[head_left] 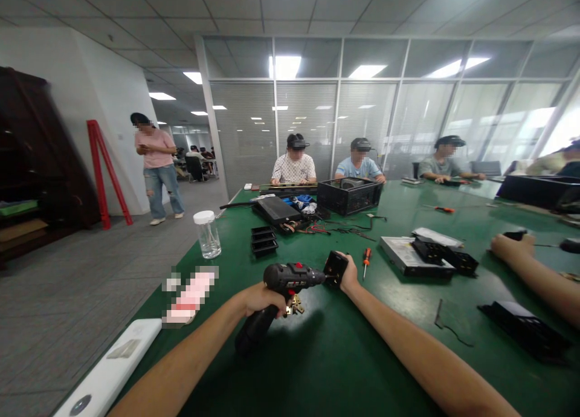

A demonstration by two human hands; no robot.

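White elongated device [115, 362]: flat on the green table [317, 368], at its left edge. Clear jar [208, 237]: upright, white lid on. Left hand [266, 301]: fingers wrapped round the grip of the power drill [292, 277]. Drill body dull black, with red parts on top and near the trigger, pale lettering along the side; held above the table, chuck pointing right. Small brass-coloured pieces [295, 307] lie in a loose group beyond the grip. Black block [335, 269]: boxy, dark, held tilted at the drill's tip, small bright spots on its near face; bit contact cannot be confirmed. Right hand [350, 274]: closed round the block's right side, fingers largely hidden. Screwdriver [367, 257]: orange and black handle, just beside that hand. Metal-cased drive [414, 260]: farther right, black parts on top.
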